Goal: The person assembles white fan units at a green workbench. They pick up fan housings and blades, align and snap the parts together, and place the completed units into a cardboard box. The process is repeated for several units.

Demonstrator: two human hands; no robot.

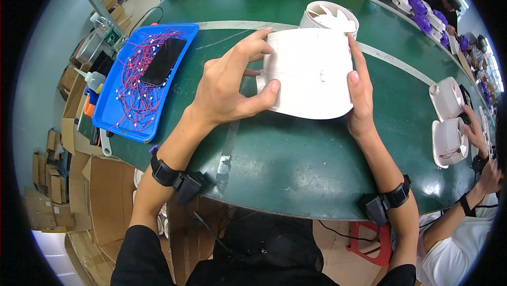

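A white plastic panel [303, 75] with a curved lower edge and a small raised clip is held upright in front of me over the table. My left hand [229, 77] grips its left side, thumb on the front face and index finger at the upper left corner. On the right edge, my right hand [360, 88] closes with its thumb along the side; its other fingers are mostly hidden behind the panel. Just beyond the top edge shows a round white fan housing [330, 18] with blades. Whether it joins the panel cannot be seen.
On the left of the green table [274, 164] lies a blue tray [127, 134] with pink wires and a black phone [165, 62]. A bottle [108, 32] stands beyond it. At right, a co-worker's hand [475, 130] is beside two white housings [450, 141]. A red stool [369, 244] is below.
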